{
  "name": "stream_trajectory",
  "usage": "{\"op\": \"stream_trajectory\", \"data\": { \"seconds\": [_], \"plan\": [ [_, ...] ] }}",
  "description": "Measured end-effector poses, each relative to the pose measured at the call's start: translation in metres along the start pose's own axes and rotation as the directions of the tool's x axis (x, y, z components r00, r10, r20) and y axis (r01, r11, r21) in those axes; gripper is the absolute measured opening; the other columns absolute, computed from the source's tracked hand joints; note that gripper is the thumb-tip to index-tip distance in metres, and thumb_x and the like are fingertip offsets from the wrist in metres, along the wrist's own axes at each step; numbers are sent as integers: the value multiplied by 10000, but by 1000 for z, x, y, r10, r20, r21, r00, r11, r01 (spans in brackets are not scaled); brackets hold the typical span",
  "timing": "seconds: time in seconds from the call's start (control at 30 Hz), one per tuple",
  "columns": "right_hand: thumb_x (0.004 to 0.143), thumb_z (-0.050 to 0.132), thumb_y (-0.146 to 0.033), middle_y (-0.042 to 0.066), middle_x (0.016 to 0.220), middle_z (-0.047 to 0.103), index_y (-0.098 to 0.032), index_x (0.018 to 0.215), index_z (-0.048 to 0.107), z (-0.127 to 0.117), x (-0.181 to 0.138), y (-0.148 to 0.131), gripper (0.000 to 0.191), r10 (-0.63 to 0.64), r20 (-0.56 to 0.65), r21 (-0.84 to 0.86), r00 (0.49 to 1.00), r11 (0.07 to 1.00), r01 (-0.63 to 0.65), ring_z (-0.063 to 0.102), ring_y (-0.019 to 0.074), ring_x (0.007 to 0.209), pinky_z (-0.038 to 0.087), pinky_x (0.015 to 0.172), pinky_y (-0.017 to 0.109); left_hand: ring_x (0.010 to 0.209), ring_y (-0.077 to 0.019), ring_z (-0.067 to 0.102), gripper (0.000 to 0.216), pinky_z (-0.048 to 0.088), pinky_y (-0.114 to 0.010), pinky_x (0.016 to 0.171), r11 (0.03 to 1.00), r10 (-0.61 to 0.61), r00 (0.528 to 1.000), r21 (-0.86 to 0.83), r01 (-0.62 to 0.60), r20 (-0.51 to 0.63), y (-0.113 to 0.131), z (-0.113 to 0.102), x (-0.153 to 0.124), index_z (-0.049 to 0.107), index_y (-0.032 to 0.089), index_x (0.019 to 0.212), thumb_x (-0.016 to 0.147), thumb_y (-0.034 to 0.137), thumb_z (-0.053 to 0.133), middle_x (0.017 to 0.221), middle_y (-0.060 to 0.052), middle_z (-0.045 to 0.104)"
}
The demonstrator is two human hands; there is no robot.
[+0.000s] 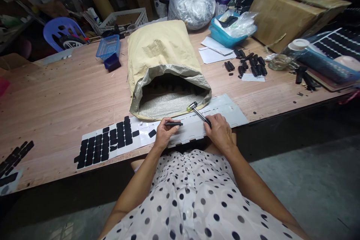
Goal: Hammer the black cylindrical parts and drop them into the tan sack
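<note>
My left hand [164,132] is closed around a thin black strip-like part [173,123] held flat over a white backing sheet [194,127] at the table's near edge. My right hand [220,132] grips the dark handle of a small hammer [198,112] whose metal head points toward the mouth of a tan woven sack [165,63]. The sack lies open toward me, just behind both hands. Left of my hands, a white sheet carries rows of black adhesive pads [105,143].
More black pads [14,157] lie at the far left edge. Small black parts [249,65] are scattered at right near papers, a teal tray [225,37], a cardboard box [284,15] and a jar [287,54]. A blue basket [109,47] and white crate [123,18] stand behind.
</note>
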State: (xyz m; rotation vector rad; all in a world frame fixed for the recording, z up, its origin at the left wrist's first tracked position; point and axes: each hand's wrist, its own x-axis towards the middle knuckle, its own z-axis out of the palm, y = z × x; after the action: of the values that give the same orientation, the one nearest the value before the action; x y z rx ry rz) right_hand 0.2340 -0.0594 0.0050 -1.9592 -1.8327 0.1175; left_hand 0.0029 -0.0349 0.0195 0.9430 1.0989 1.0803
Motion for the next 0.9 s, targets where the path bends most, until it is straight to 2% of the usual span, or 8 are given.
{"op": "stream_trajectory", "data": {
  "seconds": [0.13,0.23,0.3,0.43,0.7,0.9],
  "plan": [
    [878,542,-196,81,928,617,-227,960,682,2,4,-1,165,9,28,26,1000,1000,-10,558,238,896,440,764,328,1113,-243,704,235,496,-427,1065,952,128,992,284,-117,-19,-2,5,10,602,217,845,727,209,806,1082,-62,786],
    [868,549,-210,82,923,623,-237,949,680,2,5,-1,157,24,44,74,999,997,-27,567,244,888,450,762,335,1112,-250,664,186,464,-445,1095,862,203,978,480,-161,-37,0,10,15,642,238,806,735,106,752,1047,-46,769],
    [868,545,-223,88,931,632,-238,956,681,2,3,0,163,28,53,103,998,994,-33,578,252,890,460,773,346,1083,-262,637,193,457,-448,1087,817,227,973,550,-173,-30,1,11,15,653,245,774,730,79,741,1011,-46,757],
    [872,536,-251,91,946,641,-236,965,678,0,-2,0,170,51,71,152,996,986,-61,593,259,912,473,805,358,1035,-266,611,186,455,-439,1072,783,218,976,600,-164,-18,3,9,14,686,249,793,722,92,754,961,-43,728],
    [845,540,-273,86,947,650,-229,958,678,-1,-6,0,184,117,86,211,989,968,-133,604,254,911,484,823,357,1056,-258,625,119,492,-400,1054,807,217,975,569,-159,-36,4,6,15,779,239,835,741,165,775,1015,-64,679],
    [837,541,-288,76,940,659,-241,947,679,-1,-5,0,182,138,97,200,986,968,-155,610,244,886,481,797,351,924,-213,613,66,512,-337,925,782,158,987,609,-130,8,12,6,20,791,217,820,808,205,728,905,-42,616]
  ]
}}
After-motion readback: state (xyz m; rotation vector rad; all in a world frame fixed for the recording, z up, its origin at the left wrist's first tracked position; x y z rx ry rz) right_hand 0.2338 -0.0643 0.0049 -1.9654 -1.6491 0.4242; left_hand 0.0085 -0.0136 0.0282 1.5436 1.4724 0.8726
